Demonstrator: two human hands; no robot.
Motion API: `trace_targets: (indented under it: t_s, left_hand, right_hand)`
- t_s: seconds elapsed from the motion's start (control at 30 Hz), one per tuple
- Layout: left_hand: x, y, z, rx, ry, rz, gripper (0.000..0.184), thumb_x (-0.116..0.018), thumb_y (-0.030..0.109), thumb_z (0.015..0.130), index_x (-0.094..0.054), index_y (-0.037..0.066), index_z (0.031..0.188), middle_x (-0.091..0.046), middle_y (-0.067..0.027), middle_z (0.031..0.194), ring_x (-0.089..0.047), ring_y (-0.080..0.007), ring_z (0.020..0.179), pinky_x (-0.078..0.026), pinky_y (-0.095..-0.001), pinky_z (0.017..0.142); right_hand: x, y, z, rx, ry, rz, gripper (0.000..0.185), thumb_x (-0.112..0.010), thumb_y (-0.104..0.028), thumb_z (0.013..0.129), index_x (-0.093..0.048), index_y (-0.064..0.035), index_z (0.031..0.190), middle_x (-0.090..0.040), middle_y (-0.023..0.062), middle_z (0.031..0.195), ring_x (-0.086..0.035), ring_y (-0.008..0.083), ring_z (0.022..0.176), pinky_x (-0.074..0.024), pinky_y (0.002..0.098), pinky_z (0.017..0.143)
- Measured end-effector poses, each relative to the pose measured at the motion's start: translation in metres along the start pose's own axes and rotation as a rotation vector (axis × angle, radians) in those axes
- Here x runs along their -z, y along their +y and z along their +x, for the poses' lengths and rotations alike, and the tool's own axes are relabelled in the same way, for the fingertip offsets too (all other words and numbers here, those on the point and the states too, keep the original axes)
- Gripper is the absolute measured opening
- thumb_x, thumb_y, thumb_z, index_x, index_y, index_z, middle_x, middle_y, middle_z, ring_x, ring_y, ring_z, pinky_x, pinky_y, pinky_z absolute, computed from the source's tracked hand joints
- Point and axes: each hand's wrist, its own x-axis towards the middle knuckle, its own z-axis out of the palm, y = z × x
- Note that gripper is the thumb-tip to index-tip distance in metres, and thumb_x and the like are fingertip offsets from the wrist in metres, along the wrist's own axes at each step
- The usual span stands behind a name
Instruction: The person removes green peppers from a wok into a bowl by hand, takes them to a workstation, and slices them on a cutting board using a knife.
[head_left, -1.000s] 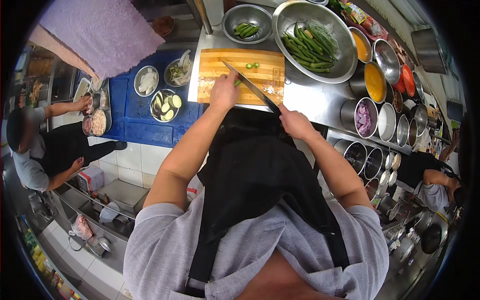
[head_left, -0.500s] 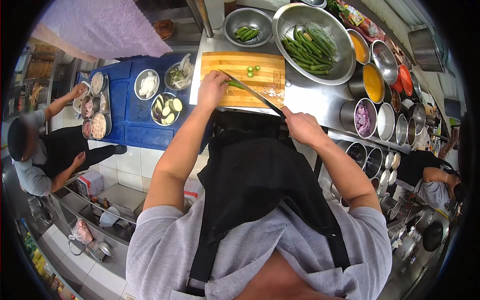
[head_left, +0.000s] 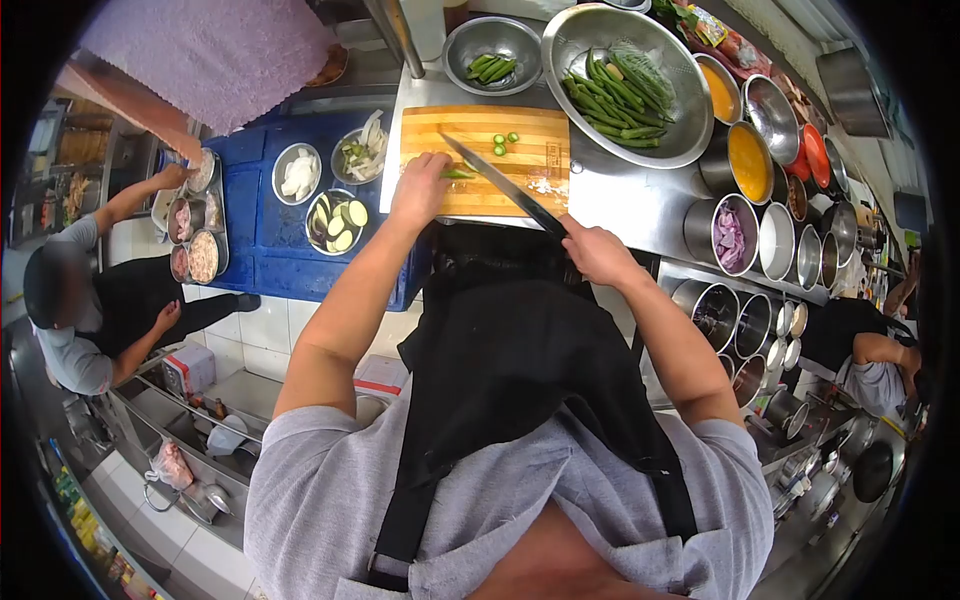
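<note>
On a wooden cutting board point(head_left: 430, 122), my left hand point(head_left: 422, 187) is closed on a green pod point(head_left: 458, 174) near the board's left side. My right hand point(head_left: 597, 250) grips the dark handle of a long knife point(head_left: 500, 182), whose blade slants up and left over the board, beside the pod. Several green slices point(head_left: 500, 150) lie near the middle of the board, with small pale bits point(head_left: 548, 187) to the right. Behind the board, a small metal bowl point(head_left: 455, 50) has a few green pods in it. A large colander point(head_left: 690, 135) holds many long ones.
At the left, a blue surface point(head_left: 255, 210) bears bowls of white pieces and sliced eggplant point(head_left: 336, 220). Pots, one with purple onion point(head_left: 734, 240), line the right. A co-worker point(head_left: 75, 290) reaches toward trays at the left; another person point(head_left: 870, 350) is at the far right.
My left hand has shifted left along the board with the pod. Another green slice now lies by the first two. The knife stays angled over the board. The left co-worker's arm has moved.
</note>
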Motion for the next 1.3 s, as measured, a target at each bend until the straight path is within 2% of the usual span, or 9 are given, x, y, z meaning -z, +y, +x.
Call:
trace_targets:
  t_s: [0.17, 0.23, 0.43, 0.57, 0.7, 0.83, 0.93, 1.07, 1.3]
  left_hand:
    - [0.016, 0.026, 0.002, 0.032, -0.105, -0.030, 0.034, -0.074, 0.001, 0.078, -0.071, 0.007, 0.112, -0.064, -0.0152, 0.113, -0.063, -0.0373, 0.105, -0.052, -0.0442, 0.094]
    - [0.010, 0.045, 0.013, -0.283, 0.008, 0.008, 0.036, -0.073, 0.001, 0.075, -0.071, 0.006, 0.111, -0.064, -0.0137, 0.116, -0.063, -0.0359, 0.106, -0.052, -0.0444, 0.094]
    - [-0.007, 0.026, 0.049, -0.346, -0.160, 0.162, 0.033, -0.067, -0.002, 0.072, -0.071, 0.008, 0.103, -0.069, -0.0125, 0.097, -0.065, -0.0363, 0.097, -0.053, -0.0460, 0.090]
    - [0.031, 0.037, 0.098, -0.193, 0.016, 0.033, 0.033, -0.075, 0.005, 0.078, -0.070, 0.007, 0.111, -0.072, -0.0157, 0.104, -0.066, -0.0382, 0.104, -0.051, -0.0460, 0.096]
    - [0.042, 0.128, 0.172, -0.381, 0.387, 0.334, 0.046, -0.080, 0.016, 0.081, -0.065, 0.008, 0.124, -0.073, -0.0177, 0.111, -0.069, -0.0370, 0.106, -0.054, -0.0468, 0.094]
    - [-0.025, 0.241, 0.201, -0.080, -0.259, 0.141, 0.050, -0.077, 0.029, 0.085, -0.064, 0.008, 0.129, -0.072, -0.0196, 0.118, -0.069, -0.0358, 0.109, -0.055, -0.0480, 0.093]
    - [-0.105, 0.270, 0.201, -0.092, -0.457, 0.346, 0.044, -0.072, 0.030, 0.088, -0.066, 0.008, 0.126, -0.073, -0.0166, 0.117, -0.070, -0.0344, 0.110, -0.056, -0.0478, 0.093]
    - [-0.157, 0.249, 0.212, 0.013, -0.411, 0.374, 0.035, -0.069, 0.025, 0.087, -0.070, 0.010, 0.119, -0.074, -0.0153, 0.116, -0.070, -0.0343, 0.109, -0.056, -0.0480, 0.094]
    - [0.023, 0.231, 0.164, -0.245, 0.119, -0.234, 0.029, -0.072, 0.010, 0.083, -0.068, 0.005, 0.111, -0.072, -0.0138, 0.101, -0.070, -0.0293, 0.096, -0.056, -0.0394, 0.087]
  right_hand:
    - [0.009, 0.028, -0.046, -0.163, 0.135, 0.317, 0.028, -0.054, -0.018, 0.102, -0.046, -0.0029, 0.124, -0.066, 0.0297, 0.082, -0.064, 0.0525, 0.083, -0.0466, 0.0597, 0.072]
    - [-0.009, 0.050, -0.053, -0.150, 0.210, 0.376, 0.027, -0.055, -0.017, 0.101, -0.047, -0.0030, 0.123, -0.066, 0.0296, 0.081, -0.063, 0.0527, 0.082, -0.0463, 0.0596, 0.072]
    - [-0.035, 0.066, -0.082, -0.221, 0.235, 0.452, 0.025, -0.056, -0.019, 0.100, -0.046, -0.0038, 0.118, -0.066, 0.0314, 0.084, -0.063, 0.0536, 0.086, -0.0449, 0.0625, 0.075]
    - [-0.053, 0.077, -0.106, -0.226, 0.240, 0.464, 0.027, -0.056, -0.020, 0.101, -0.045, -0.0050, 0.119, -0.066, 0.0317, 0.084, -0.063, 0.0541, 0.086, -0.0446, 0.0631, 0.074]
    - [-0.062, 0.083, -0.117, -0.240, 0.193, 0.399, 0.027, -0.057, -0.021, 0.101, -0.045, -0.0066, 0.120, -0.067, 0.0304, 0.084, -0.063, 0.0537, 0.085, -0.0455, 0.0632, 0.074]
    - [-0.070, 0.089, -0.115, -0.197, 0.210, 0.386, 0.027, -0.057, -0.021, 0.101, -0.045, -0.0079, 0.121, -0.067, 0.0291, 0.083, -0.064, 0.0522, 0.086, -0.0460, 0.0630, 0.073]
    - [-0.062, 0.086, -0.112, -0.204, 0.161, 0.377, 0.027, -0.057, -0.022, 0.101, -0.046, -0.0084, 0.122, -0.068, 0.0284, 0.083, -0.064, 0.0517, 0.086, -0.0465, 0.0631, 0.074]
    - [-0.068, 0.094, -0.108, -0.163, 0.152, 0.339, 0.026, -0.057, -0.021, 0.101, -0.046, -0.0090, 0.121, -0.068, 0.0284, 0.083, -0.064, 0.0521, 0.086, -0.0469, 0.0632, 0.074]
    - [-0.062, 0.088, -0.106, -0.171, 0.139, 0.380, 0.025, -0.057, -0.021, 0.100, -0.046, -0.0093, 0.120, -0.067, 0.0299, 0.084, -0.064, 0.0531, 0.086, -0.0459, 0.0634, 0.074]
